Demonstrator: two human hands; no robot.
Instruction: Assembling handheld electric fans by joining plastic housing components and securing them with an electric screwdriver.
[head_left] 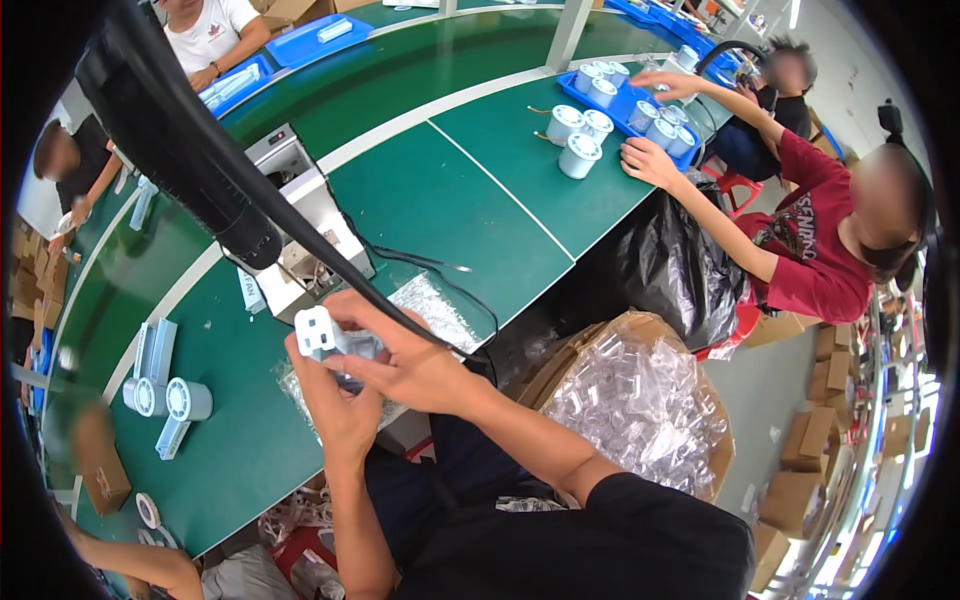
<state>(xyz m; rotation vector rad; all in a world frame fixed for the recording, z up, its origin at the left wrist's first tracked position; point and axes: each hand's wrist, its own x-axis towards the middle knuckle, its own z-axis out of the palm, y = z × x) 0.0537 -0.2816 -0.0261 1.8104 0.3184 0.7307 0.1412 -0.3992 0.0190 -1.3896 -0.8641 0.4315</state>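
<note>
Near the table's edge, a white plastic part (316, 330) with square openings in its end is held between both hands. Part of its body, greyish and partly see-through, is hidden by the fingers. My left hand (340, 405) grips it from below and the left side. From the right, my right hand (405, 352) closes its fingers over the same part. Just beyond the hands stands a white-and-metal bench machine (315, 235). A sheet of clear bubbly plastic (435, 308) lies on the table beside my right hand.
A thick black hose-like arm (165, 130) hangs over the machine. Light-blue round spools (188, 400) and long blue pieces (160, 350) lie at left. A large carton (640, 400) of clear plastic stands at right. A co-worker in red reaches toward a blue tray (620, 105) of white cylinders.
</note>
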